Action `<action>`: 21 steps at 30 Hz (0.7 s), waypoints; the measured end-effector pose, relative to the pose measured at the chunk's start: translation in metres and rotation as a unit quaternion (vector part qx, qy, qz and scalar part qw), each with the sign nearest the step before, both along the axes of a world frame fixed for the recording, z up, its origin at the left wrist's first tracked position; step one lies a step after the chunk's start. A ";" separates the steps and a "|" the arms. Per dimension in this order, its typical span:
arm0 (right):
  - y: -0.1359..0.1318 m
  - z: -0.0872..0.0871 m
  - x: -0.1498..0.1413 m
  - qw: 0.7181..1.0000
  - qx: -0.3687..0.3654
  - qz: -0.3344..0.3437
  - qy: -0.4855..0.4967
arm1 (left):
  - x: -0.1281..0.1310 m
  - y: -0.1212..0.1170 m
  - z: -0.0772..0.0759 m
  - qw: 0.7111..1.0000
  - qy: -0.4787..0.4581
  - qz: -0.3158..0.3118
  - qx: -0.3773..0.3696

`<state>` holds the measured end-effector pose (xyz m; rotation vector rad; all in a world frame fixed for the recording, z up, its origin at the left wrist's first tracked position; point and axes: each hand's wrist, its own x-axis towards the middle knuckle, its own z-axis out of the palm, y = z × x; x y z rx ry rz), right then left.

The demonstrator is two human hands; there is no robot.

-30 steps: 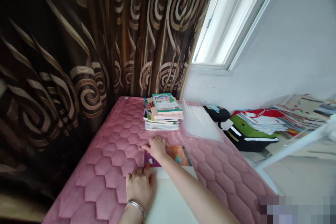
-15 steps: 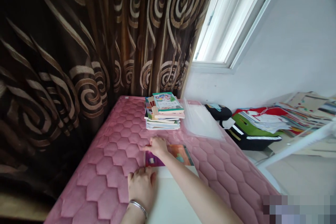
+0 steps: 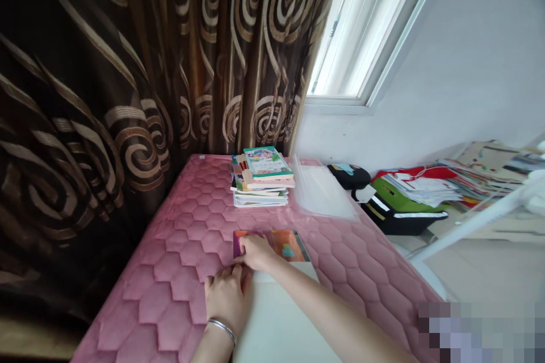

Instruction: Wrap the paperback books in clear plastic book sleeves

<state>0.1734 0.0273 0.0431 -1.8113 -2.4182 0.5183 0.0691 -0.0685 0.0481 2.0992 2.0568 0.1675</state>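
A colourful book (image 3: pixel 286 244) lies flat on the pink quilted mat (image 3: pixel 179 272), its near part under a white sheet (image 3: pixel 272 323). My right hand (image 3: pixel 256 252) rests on the book's left near corner, fingers curled and pressed against the cover where the white sheet begins. My left hand (image 3: pixel 227 299), a silver bracelet on its wrist, lies flat with fingers stretched along the sheet's left edge, its fingertips almost touching my right hand.
A stack of books (image 3: pixel 260 184) stands at the mat's far end, with a clear plastic sleeve (image 3: pixel 321 190) beside it. A dark swirl-patterned curtain (image 3: pixel 128 79) hangs on the left and behind. Papers and bags (image 3: pixel 409 198) are piled right of the mat.
My right hand has slid back from the book's far left corner to its near left corner, uncovering more of the cover. My left hand has stayed in place.
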 end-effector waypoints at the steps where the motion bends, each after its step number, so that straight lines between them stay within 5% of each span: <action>1: 0.005 0.001 0.000 1.000 0.006 -0.004 -0.005 | 0.000 0.000 -0.002 1.000 0.000 -0.001 0.001; 8: 0.040 -0.004 -0.014 0.996 0.067 -0.057 -0.021 | -0.002 0.000 -0.004 1.000 -0.001 -0.003 0.003; 13: 0.012 -0.004 -0.005 0.994 0.105 -0.028 -0.003 | -0.002 0.000 0.001 1.000 0.016 0.005 -0.001; 18: -0.046 -0.003 0.064 0.988 0.084 0.077 0.100 | 0.002 0.000 0.010 0.999 0.038 -0.002 -0.018; 21: -0.075 -0.006 0.120 0.990 0.065 0.024 0.120 | 0.006 -0.002 0.013 0.998 0.064 0.015 -0.015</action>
